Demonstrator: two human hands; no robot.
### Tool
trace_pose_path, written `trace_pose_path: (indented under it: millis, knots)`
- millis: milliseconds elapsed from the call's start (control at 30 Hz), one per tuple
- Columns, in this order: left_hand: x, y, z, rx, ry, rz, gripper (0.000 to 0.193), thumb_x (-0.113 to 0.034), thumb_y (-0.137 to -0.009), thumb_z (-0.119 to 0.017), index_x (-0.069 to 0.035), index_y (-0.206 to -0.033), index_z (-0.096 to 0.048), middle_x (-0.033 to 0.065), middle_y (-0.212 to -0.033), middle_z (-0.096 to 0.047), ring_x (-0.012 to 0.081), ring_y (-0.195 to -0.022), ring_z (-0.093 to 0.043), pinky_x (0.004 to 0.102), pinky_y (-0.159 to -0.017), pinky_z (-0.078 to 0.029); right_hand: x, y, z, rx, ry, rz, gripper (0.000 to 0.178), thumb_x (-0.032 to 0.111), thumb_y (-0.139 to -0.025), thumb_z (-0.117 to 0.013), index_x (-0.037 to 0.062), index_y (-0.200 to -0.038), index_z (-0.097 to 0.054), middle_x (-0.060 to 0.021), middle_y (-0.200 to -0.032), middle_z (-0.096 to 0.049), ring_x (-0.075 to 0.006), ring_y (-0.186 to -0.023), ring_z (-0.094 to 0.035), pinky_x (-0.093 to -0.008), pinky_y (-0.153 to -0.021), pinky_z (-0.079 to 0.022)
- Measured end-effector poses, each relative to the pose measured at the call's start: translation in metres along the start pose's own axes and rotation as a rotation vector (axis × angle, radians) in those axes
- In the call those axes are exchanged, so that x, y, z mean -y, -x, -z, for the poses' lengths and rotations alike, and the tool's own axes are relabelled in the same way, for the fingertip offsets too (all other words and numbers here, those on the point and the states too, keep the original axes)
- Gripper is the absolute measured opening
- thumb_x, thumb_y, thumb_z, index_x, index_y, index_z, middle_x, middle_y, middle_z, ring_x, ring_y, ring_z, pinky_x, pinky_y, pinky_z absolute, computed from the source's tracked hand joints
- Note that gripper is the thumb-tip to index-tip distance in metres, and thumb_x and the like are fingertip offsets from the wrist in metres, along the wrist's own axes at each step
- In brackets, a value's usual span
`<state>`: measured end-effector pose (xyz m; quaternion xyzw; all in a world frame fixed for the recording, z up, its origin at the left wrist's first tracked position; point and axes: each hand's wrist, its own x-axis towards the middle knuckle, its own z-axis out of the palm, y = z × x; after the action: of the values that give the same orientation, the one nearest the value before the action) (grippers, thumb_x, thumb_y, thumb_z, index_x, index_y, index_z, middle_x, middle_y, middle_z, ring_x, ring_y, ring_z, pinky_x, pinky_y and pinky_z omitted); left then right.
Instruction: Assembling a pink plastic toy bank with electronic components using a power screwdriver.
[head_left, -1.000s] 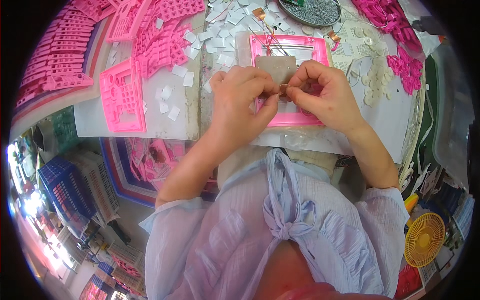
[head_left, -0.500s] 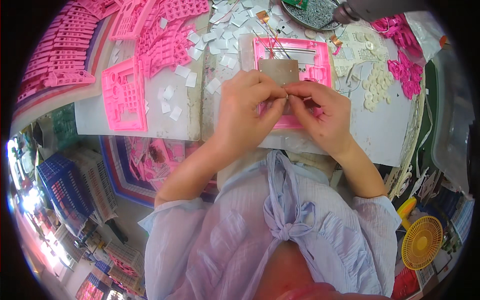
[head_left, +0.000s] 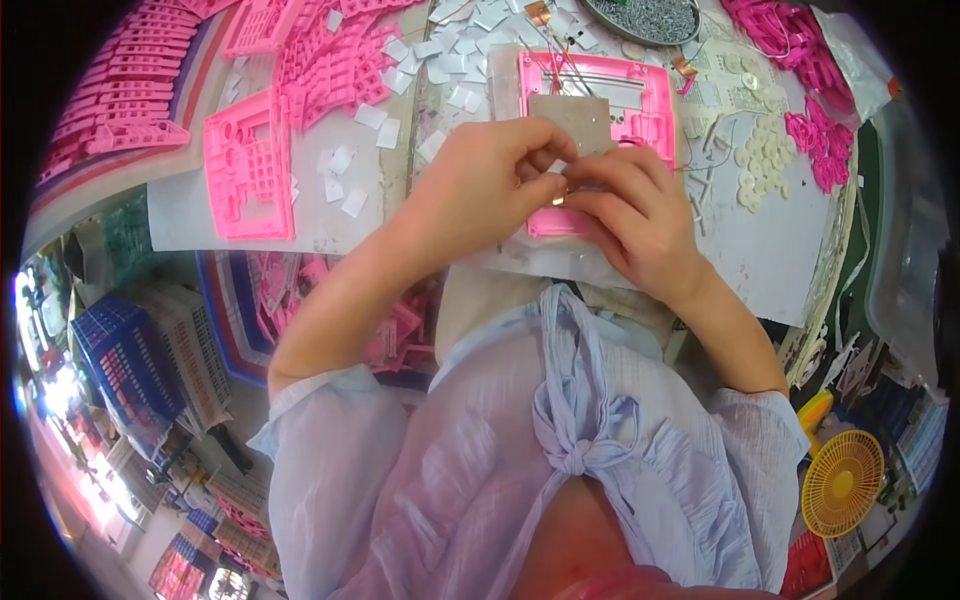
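My left hand (head_left: 480, 185) and my right hand (head_left: 645, 215) meet fingertip to fingertip over the near part of a pink plastic frame (head_left: 655, 92). Both are closed in a pinch at a small shiny metal piece (head_left: 558, 199), partly hidden by the fingers. A flat brown-grey board (head_left: 575, 122) lies on the frame just beyond my fingers. Thin red and dark wires (head_left: 560, 72) rise from behind the board. My hands cover part of the frame's near side.
White square pieces (head_left: 465, 98) lie scattered beyond my left hand. Pink parts (head_left: 335, 85) and another pink frame (head_left: 250, 170) are to the left. A dish of screws (head_left: 650, 20) stands at the back; cream round pieces (head_left: 762, 160) and magenta bundles (head_left: 822, 150) lie right.
The dark tool over the screw dish has left the view. My fingers have come slightly nearer to me, and the shiny metal piece now shows between them. The bench scene has shifted a little.
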<state>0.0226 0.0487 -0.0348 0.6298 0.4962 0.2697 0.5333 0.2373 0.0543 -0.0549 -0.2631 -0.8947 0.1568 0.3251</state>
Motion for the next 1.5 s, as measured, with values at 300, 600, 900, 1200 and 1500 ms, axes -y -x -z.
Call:
trace_pose_path:
  millis: [300,600,900,1200,1500]
  knots:
    - [0.023,0.010,-0.025,-0.277,-0.455,-0.459,0.020,-0.001,-0.082,-0.068,-0.004,-0.101,-0.062,0.0128,-0.084,-0.064,0.0330,-0.078,-0.063,0.0407,-0.068,-0.051,0.002,0.003,-0.009,0.021,0.106,-0.009,0.018,0.011,-0.067,-0.072,0.0037,-0.083,-0.071,-0.0066,-0.096,-0.063,-0.0261,-0.089,-0.058,-0.0368,-0.072,-0.051]
    - [0.024,0.016,-0.037,-0.322,-0.552,-0.435,0.021,0.002,-0.078,-0.068,-0.004,-0.096,-0.058,0.0133,-0.084,-0.060,0.0350,-0.079,-0.060,0.0442,-0.067,-0.050,0.007,-0.002,-0.004,0.140,0.100,-0.087,0.020,0.009,-0.067,-0.072,0.0029,-0.086,-0.072,-0.0048,-0.098,-0.064,-0.0260,-0.095,-0.056,-0.0368,-0.080,-0.050]
    - [0.030,0.012,-0.014,-0.586,-0.362,-0.204,0.034,-0.001,-0.084,-0.069,-0.004,-0.116,-0.060,0.0054,-0.091,-0.057,0.0189,-0.081,-0.054,0.0335,-0.071,-0.047,0.011,-0.001,0.014,0.246,0.007,-0.159,0.027,0.006,-0.069,-0.074,0.0054,-0.096,-0.074,-0.0039,-0.098,-0.064,-0.0266,-0.095,-0.056,-0.0384,-0.081,-0.049]
    - [0.037,0.059,-0.011,-0.347,-0.519,-0.254,0.024,-0.003,-0.083,-0.072,-0.002,-0.104,-0.063,0.0136,-0.109,-0.058,0.0242,-0.100,-0.056,0.0381,-0.085,-0.044,0.005,0.005,0.001,0.173,0.087,-0.110,0.034,0.013,-0.078,-0.074,0.0101,-0.111,-0.070,-0.0026,-0.096,-0.062,-0.0241,-0.088,-0.056,-0.0383,-0.074,-0.046]
    - [0.007,0.016,0.012,-0.582,-0.304,-0.320,0.003,0.002,-0.087,-0.065,0.003,-0.088,-0.063,0.0097,-0.092,-0.069,0.0105,-0.072,-0.062,0.0234,-0.059,-0.047,0.014,0.005,-0.001,0.260,0.279,-0.091,0.040,0.025,-0.083,-0.072,0.0136,-0.121,-0.067,-0.0013,-0.102,-0.059,-0.0227,-0.093,-0.054,-0.0377,-0.075,-0.045]
